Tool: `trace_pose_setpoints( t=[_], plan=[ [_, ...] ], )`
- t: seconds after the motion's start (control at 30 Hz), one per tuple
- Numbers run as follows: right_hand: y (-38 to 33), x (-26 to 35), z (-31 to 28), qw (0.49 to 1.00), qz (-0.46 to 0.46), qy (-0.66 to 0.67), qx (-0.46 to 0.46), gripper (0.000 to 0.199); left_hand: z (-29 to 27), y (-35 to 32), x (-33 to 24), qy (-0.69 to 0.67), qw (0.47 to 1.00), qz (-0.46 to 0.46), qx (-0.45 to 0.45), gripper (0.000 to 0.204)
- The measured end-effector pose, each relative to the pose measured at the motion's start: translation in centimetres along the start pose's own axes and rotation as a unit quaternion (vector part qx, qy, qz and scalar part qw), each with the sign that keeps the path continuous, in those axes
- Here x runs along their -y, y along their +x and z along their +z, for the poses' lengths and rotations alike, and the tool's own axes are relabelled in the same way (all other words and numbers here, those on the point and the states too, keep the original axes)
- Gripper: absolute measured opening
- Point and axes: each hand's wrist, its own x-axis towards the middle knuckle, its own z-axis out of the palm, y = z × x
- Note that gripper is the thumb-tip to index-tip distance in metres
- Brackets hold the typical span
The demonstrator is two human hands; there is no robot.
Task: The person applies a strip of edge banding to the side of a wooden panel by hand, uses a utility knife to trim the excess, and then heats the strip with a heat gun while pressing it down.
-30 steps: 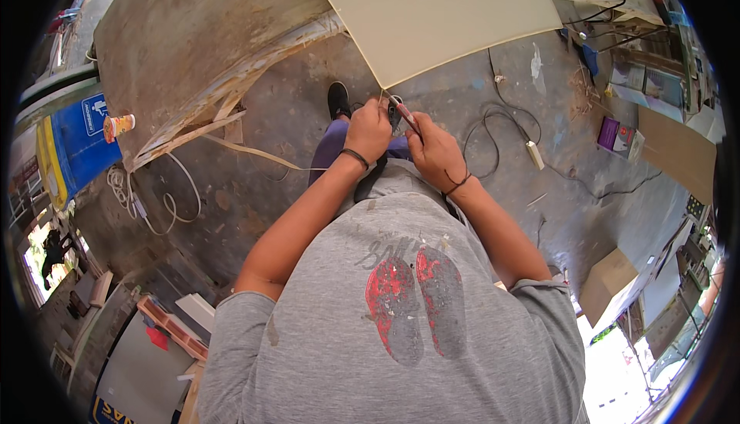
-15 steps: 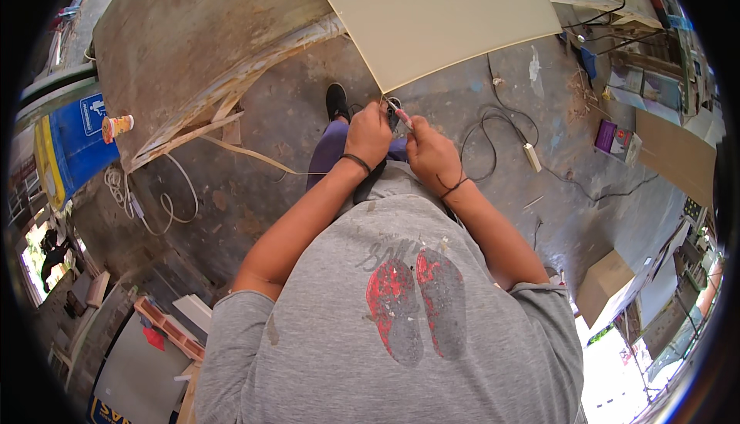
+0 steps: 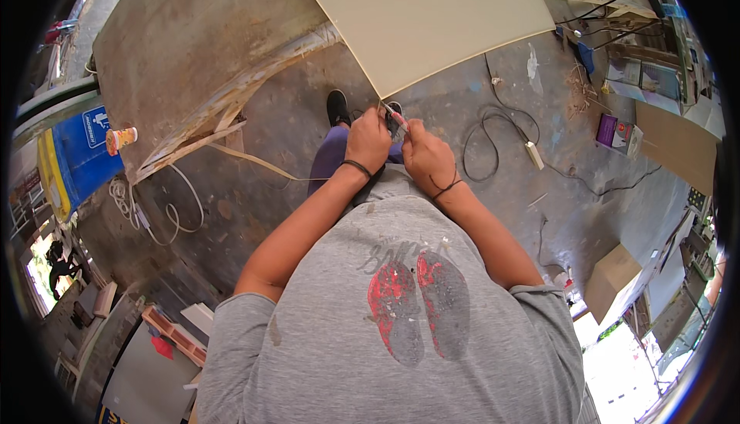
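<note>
Both hands are raised close together in front of the chest, at the near corner of the cream board (image 3: pixel 420 15). The left hand (image 3: pixel 368 140) is closed, fingers curled by the board corner; what it grips cannot be told. The right hand (image 3: pixel 425 158) is closed around a small red-and-white tool (image 3: pixel 397 119), whose tip points toward the left hand. A black cable (image 3: pixel 493 143) lies coiled on the concrete floor (image 3: pixel 262 162) to the right. A weathered plywood sheet (image 3: pixel 193 46) lies far left.

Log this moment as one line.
left hand: on tool | right hand: holds small red-tipped tool | cream panel corner just above
</note>
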Motion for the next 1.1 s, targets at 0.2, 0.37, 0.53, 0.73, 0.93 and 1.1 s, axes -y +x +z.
trace_pose_setpoints(
  t=[0.2,0.37,0.53,0.73,0.93,1.1],
  plan=[
    [-0.1,0.1,0.6,1.0,0.007,-0.013,-0.008,0.021,-0.1,-0.1,0.3,0.012,1.0,0.002,0.005,0.024],
    [0.0,0.2,0.9,1.0,0.016,-0.02,-0.01,0.021,-0.1,-0.1,0.9,0.002,1.0,0.017,0.003,0.022],
    [0.2,0.3,0.5,0.999,0.034,-0.025,0.004,0.022,-0.1,0.0,0.6,0.009,0.999,0.032,0.008,0.022],
    [-0.9,-7.8,3.0,0.994,0.109,-0.013,0.003,0.023,-1.7,0.1,0.7,-0.041,0.997,0.063,-0.035,0.023],
    [-1.1,-7.8,1.4,0.989,0.147,-0.01,-0.025,0.024,-8.8,3.1,9.1,-0.592,0.769,-0.197,-0.138,0.044],
    [-1.0,-8.9,2.9,0.994,0.108,-0.001,0.001,0.025,-22.0,-0.2,23.0,-0.704,0.592,-0.139,-0.367,0.026]
  ],
)
